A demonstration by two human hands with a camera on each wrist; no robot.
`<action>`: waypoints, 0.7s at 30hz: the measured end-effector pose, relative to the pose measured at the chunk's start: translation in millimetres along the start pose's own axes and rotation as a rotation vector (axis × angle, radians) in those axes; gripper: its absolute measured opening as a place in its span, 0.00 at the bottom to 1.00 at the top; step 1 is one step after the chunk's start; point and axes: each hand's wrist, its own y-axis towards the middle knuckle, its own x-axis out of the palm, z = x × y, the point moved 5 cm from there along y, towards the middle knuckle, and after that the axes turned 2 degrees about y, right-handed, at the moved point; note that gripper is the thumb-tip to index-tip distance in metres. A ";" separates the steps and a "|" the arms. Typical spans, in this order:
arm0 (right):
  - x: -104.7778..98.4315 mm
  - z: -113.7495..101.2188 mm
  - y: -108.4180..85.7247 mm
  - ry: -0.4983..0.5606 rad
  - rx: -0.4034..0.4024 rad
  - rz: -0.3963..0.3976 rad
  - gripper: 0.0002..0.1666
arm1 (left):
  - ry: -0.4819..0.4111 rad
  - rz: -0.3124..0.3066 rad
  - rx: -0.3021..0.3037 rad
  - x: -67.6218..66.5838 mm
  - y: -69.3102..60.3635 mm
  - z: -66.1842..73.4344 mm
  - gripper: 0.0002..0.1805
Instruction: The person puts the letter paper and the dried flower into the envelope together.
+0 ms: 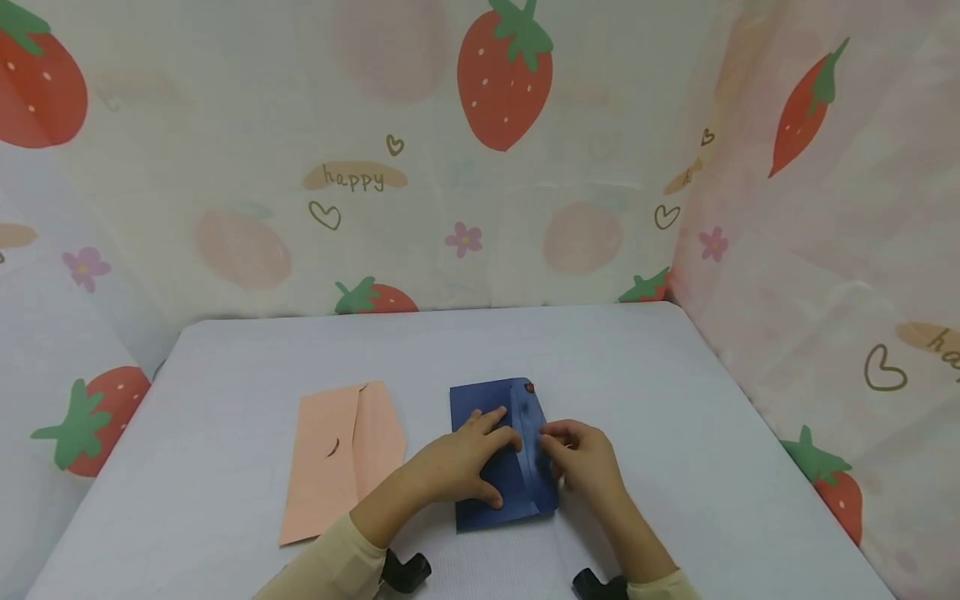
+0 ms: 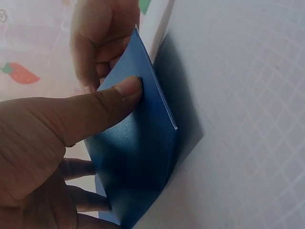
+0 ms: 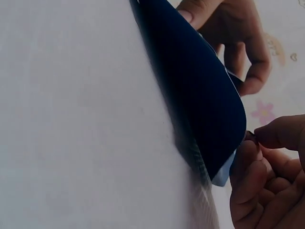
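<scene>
A dark blue paper envelope [image 1: 491,500] lies on the table with its flap [image 1: 531,454] on the right side. A small reddish-brown spot [image 1: 529,387] shows at the flap's top corner. My left hand [image 1: 468,462] rests on the envelope with fingers spread. Its thumb [image 2: 107,102] lies along the blue paper in the left wrist view. At the flap's outer edge, my right hand [image 1: 588,462] pinches with thumb and forefinger. In the right wrist view, a small dark red bit [image 3: 250,136] shows between those fingertips; what it is cannot be made out.
To the left of the blue envelope lies a peach envelope [image 1: 322,467], its flap on the right and a small curved slit on its body. The white table [image 1: 225,400] ends at a strawberry-print curtain [image 1: 450,192] behind and at both sides.
</scene>
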 end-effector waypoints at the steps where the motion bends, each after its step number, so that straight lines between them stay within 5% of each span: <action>1: 1.3 0.4 -0.2 0.010 0.008 -0.006 0.10 | 0.001 -0.001 0.001 -0.2 0.2 0.2 0.38; 21: 15.3 3.9 0.6 -0.075 0.022 -0.058 0.08 | -0.049 0.015 -0.032 -2.3 -1.2 -0.6 0.36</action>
